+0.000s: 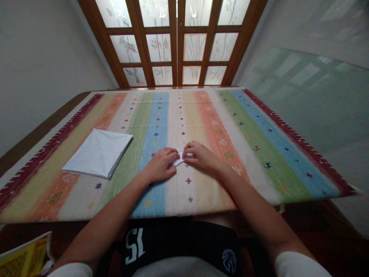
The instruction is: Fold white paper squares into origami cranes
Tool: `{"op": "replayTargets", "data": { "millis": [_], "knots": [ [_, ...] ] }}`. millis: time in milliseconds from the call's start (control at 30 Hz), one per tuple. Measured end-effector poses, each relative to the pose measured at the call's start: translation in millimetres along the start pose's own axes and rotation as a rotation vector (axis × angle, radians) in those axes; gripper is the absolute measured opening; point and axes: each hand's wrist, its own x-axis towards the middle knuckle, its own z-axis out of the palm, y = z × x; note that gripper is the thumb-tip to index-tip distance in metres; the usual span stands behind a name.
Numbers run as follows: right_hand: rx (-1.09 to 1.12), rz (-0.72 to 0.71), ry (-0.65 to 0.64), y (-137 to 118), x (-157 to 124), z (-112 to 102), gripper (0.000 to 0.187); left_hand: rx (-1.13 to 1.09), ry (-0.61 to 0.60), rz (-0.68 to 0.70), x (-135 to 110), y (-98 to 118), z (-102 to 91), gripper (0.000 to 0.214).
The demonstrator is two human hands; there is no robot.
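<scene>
So there's a big striped tablecloth (245, 127), and off to the left a flat white paper stack (98, 152), creased on top, neither hand on it. Left hand (162, 164) and right hand (201, 154) are both pinched in close, gripping opposite ends of a small white paper piece (177, 161) near the middle. Looks partly worked to me, probably unfinished; fingers hide too much to count folds or tell what's left.
</scene>
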Motion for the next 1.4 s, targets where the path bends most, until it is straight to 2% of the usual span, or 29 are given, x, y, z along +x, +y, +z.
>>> {"op": "replayTargets", "data": {
  "millis": [67, 133, 200, 333, 533, 767, 867, 967, 1133, 1300, 1400],
  "knots": [
    [-0.006, 0.023, -0.053, 1, -1, 1, 0.012, 0.022, 0.020, -0.027, 1, -1, 0.2, 0.034],
    [-0.010, 0.023, -0.065, 1, -1, 1, 0.012, 0.023, 0.036, -0.055, 3, -1, 1.1, 0.025],
    [-0.011, 0.008, -0.053, 1, -1, 1, 0.008, 0.010, 0.044, -0.067, 4, -2, 2.5, 0.018],
    [0.000, 0.029, -0.036, 1, -1, 1, 0.014, -0.023, 0.032, -0.073, 5, -6, 5.4, 0.018],
    [-0.019, 0.026, 0.009, 3, -2, 4, 0.008, -0.052, 0.046, -0.069, 5, -9, 5.9, 0.016],
    [-0.021, 0.046, -0.017, -1, -3, -3, 0.004, -0.073, 0.015, -0.051, 3, -9, 3.3, 0.019],
    [0.038, 0.087, -0.076, -2, -6, -8, 0.015, -0.044, 0.038, -0.051, 4, -13, 3.3, 0.024],
    [0.087, 0.086, -0.124, -2, -7, -11, 0.018, 0.013, 0.094, -0.073, 6, -19, 4.1, 0.031],
    [0.005, -0.033, 0.036, 3, -5, -6, 0.032, -0.078, 0.036, -0.049, 7, -24, 2.2, 0.035],
    [0.019, -0.003, -0.076, 11, -4, -5, 0.021, -0.092, 0.005, -0.023, 3, -24, -8.1, 0.028],
    [0.019, -0.001, -0.076, 14, -3, -5, 0.015, -0.121, -0.002, -0.038, 1, -25, -12.9, 0.021]
  ]
}}
